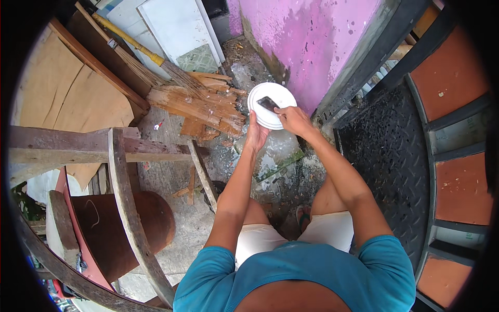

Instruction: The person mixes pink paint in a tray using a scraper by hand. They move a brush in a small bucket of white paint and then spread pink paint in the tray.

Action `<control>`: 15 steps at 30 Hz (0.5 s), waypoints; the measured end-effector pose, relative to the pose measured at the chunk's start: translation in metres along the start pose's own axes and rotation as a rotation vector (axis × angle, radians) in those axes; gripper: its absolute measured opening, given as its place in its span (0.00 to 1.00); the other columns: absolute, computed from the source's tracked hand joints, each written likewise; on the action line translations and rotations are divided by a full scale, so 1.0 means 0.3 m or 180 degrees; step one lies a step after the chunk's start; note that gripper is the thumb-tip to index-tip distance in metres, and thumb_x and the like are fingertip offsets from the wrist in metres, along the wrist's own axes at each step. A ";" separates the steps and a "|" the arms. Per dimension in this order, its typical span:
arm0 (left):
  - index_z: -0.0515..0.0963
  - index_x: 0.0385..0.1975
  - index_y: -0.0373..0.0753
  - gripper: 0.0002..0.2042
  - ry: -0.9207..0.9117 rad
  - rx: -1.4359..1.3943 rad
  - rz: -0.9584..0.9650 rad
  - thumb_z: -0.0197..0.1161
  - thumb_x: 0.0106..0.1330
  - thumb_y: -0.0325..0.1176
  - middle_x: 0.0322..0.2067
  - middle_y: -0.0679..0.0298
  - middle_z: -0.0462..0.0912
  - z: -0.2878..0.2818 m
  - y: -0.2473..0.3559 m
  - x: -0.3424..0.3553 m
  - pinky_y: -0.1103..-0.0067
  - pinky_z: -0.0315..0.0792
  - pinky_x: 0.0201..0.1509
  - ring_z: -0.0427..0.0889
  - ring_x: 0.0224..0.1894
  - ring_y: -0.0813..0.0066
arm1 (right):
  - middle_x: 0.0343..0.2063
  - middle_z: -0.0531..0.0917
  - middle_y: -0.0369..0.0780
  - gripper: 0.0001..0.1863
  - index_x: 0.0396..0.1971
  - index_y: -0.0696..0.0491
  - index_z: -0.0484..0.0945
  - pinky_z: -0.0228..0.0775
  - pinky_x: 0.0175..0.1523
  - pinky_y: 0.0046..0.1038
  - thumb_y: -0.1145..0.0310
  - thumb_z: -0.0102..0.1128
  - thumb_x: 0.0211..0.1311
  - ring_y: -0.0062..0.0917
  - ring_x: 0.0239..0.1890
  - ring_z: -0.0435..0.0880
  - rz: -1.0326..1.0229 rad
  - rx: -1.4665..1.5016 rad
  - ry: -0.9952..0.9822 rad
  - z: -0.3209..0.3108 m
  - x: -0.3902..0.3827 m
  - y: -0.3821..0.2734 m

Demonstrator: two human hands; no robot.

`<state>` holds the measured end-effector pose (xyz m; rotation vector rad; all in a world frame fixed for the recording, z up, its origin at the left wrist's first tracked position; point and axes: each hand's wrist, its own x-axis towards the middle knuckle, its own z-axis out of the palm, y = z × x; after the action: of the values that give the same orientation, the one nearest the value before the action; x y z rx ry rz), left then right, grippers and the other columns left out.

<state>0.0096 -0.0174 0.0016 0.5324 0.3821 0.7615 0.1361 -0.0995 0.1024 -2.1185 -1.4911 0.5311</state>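
Note:
Out in front of me is a round white lid or plate (284, 94) with raised rings near its rim. My left hand (257, 133) grips its near left edge, with the thumb up along the side. Over the middle of the white disc lies a dark, flat rectangle with rounded corners, which looks like a smartphone (267, 103). My right hand (294, 120) pinches the lower right end of the phone between thumb and fingers. Whether the phone touches the disc, I cannot tell. The fingers under the disc are hidden.
Broken brown boards (202, 106) and two brooms (136, 42) lie at the far left. A pink wall (312, 47) rises just beyond the disc. On the left is a wooden frame (125, 192); a black textured panel (382, 161) stands on the right.

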 end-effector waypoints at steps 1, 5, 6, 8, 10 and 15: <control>0.54 0.63 0.39 0.31 -0.0005 -0.0110 0.0010 0.36 0.69 0.56 0.60 0.57 0.63 -0.007 0.013 -0.005 0.62 0.63 0.62 0.65 0.61 0.61 | 0.34 0.80 0.54 0.16 0.46 0.48 0.79 0.71 0.45 0.40 0.68 0.52 0.58 0.47 0.38 0.80 0.0007 0.0004 -0.0003 0.009 -0.022 0.008; 0.54 0.63 0.39 0.31 -0.0053 0.0144 -0.0145 0.38 0.68 0.57 0.60 0.56 0.64 0.008 0.041 -0.009 0.64 0.64 0.62 0.66 0.61 0.61 | 0.35 0.80 0.52 0.15 0.45 0.48 0.80 0.71 0.46 0.39 0.67 0.53 0.58 0.46 0.39 0.80 -0.0079 0.0036 0.0086 0.016 -0.014 0.044; 0.54 0.63 0.39 0.30 -0.0057 0.0116 -0.0281 0.39 0.69 0.55 0.59 0.56 0.65 0.029 0.030 -0.011 0.64 0.65 0.61 0.67 0.60 0.62 | 0.36 0.80 0.52 0.15 0.45 0.48 0.80 0.71 0.46 0.39 0.66 0.54 0.58 0.46 0.40 0.80 0.0061 0.0123 0.0332 0.004 0.016 0.063; 0.54 0.63 0.38 0.29 0.0035 0.0482 -0.0218 0.40 0.70 0.54 0.59 0.57 0.66 0.065 0.017 -0.014 0.64 0.65 0.60 0.68 0.59 0.63 | 0.36 0.81 0.52 0.17 0.47 0.50 0.78 0.71 0.46 0.38 0.65 0.54 0.58 0.46 0.40 0.80 0.0034 0.0221 0.0564 -0.032 0.056 0.086; 0.59 0.59 0.33 0.26 0.0523 0.0952 -0.0081 0.44 0.71 0.49 0.55 0.57 0.70 0.078 0.029 0.007 0.68 0.64 0.60 0.68 0.58 0.66 | 0.36 0.81 0.52 0.18 0.49 0.50 0.76 0.70 0.47 0.39 0.65 0.54 0.58 0.47 0.40 0.80 0.0197 0.0279 0.0686 -0.046 0.037 0.095; 0.70 0.52 0.29 0.26 0.0610 0.1865 0.0385 0.49 0.68 0.49 0.48 0.55 0.76 0.042 0.069 0.235 0.77 0.67 0.53 0.75 0.49 0.71 | 0.39 0.80 0.52 0.26 0.51 0.56 0.68 0.70 0.49 0.37 0.65 0.62 0.51 0.44 0.43 0.80 0.0581 0.1148 0.0789 -0.081 0.088 0.298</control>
<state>0.0517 0.0429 0.0142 1.0422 0.7661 0.8185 0.2258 -0.1039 0.0678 -1.9587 -0.9894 0.5339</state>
